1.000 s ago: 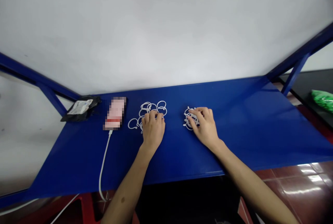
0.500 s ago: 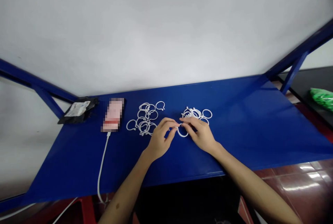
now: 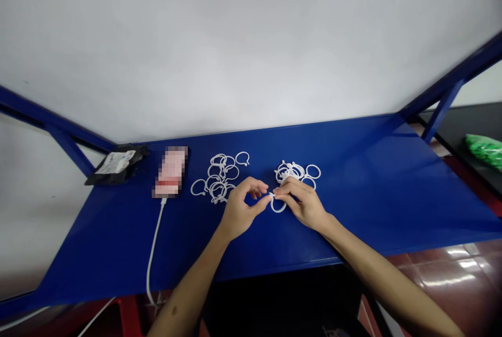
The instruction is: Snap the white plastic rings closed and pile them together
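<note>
My right hand [image 3: 304, 202] pinches a white plastic ring [image 3: 278, 211] between thumb and fingertips, its round part hanging just above or on the blue tabletop. The ring's small end pieces point toward my left hand [image 3: 243, 207]. The left thumb tip reaches these end pieces and looks to touch them, while the left fingers are parted from the thumb. Beyond my right hand lies a tight heap of similar white rings [image 3: 292, 167]. Left of my left hand, a looser group of white rings [image 3: 217, 189] lies spread out, partly hidden by that hand. One lone ring [image 3: 242, 158] sits behind it.
A phone [image 3: 171, 170] with a blurred screen lies at the left, its white cable [image 3: 153, 245] running over the front edge. A black plastic package [image 3: 116, 163] sits beside it. Blue metal braces [image 3: 443, 109] flank the blue table [image 3: 368, 180]; a white wall stands behind.
The left fingers have lifted away from the ring and parted from the thumb. The ring has shifted slightly toward me in my right hand's pinch.
</note>
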`<state>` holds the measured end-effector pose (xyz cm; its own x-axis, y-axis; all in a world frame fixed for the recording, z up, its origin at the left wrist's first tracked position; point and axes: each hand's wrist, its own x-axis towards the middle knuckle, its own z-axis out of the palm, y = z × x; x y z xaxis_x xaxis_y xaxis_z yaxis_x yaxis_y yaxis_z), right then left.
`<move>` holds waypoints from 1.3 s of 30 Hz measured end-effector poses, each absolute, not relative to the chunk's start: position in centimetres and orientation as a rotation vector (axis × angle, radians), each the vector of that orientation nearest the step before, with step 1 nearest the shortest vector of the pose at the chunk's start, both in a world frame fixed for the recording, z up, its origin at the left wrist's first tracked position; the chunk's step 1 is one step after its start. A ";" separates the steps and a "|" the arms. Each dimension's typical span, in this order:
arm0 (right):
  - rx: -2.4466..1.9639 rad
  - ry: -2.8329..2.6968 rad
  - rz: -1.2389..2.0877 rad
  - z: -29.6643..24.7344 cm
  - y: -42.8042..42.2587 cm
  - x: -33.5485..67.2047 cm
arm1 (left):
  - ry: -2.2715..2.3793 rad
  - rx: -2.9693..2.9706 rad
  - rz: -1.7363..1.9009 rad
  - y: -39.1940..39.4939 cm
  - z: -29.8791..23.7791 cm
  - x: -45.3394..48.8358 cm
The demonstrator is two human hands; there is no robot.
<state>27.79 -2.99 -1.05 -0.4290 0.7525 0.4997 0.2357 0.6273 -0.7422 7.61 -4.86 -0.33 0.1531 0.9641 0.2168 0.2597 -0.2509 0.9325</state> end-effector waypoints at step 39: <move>-0.951 -2.017 0.532 -0.8 -2.9 27.6 | 1.173 1.791 0.965 -3.2 0.9 6.3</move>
<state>27.64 -2.86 -0.83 -0.3752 0.7802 0.5006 0.4321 0.6250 -0.6501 6.33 -3.22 0.91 0.2881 0.9410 0.1775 0.3549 -0.2771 0.8929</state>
